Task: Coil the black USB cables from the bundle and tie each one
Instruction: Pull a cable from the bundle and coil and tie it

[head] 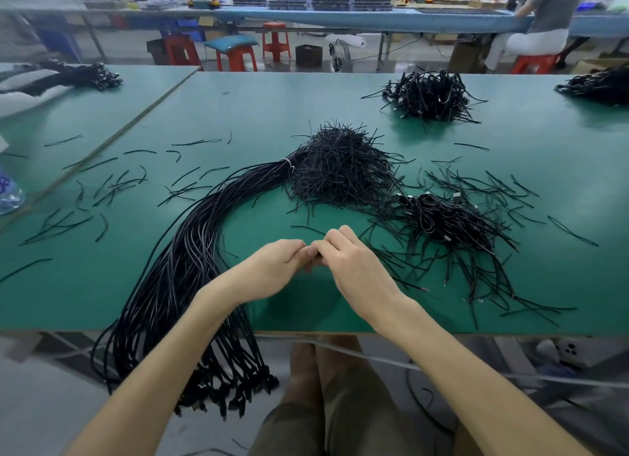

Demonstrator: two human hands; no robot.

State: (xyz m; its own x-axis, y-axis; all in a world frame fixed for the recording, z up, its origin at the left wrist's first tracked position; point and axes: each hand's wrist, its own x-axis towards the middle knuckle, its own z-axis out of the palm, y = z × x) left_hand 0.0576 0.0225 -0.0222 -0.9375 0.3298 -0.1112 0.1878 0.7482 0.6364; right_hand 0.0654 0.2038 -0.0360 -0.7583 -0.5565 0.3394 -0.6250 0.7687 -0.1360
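Note:
A thick bundle of black USB cables (190, 261) curves across the green table (272, 98) and hangs over its front edge, bound by a white tie near a heap of black twist ties (340, 170). My left hand (272, 268) and my right hand (354, 265) meet fingertip to fingertip just above the table's front middle. Both have curled fingers pinching something small and dark between them; it is mostly hidden, so I cannot tell what it is. A pile of coiled, tied cables (449, 221) lies to the right of my hands.
Loose ties are scattered over the table on both sides. Another pile of coiled cables (429, 95) sits at the back right, and more cables (599, 85) at the far right edge. A water bottle (10, 193) stands at the left. A person sits at a far bench.

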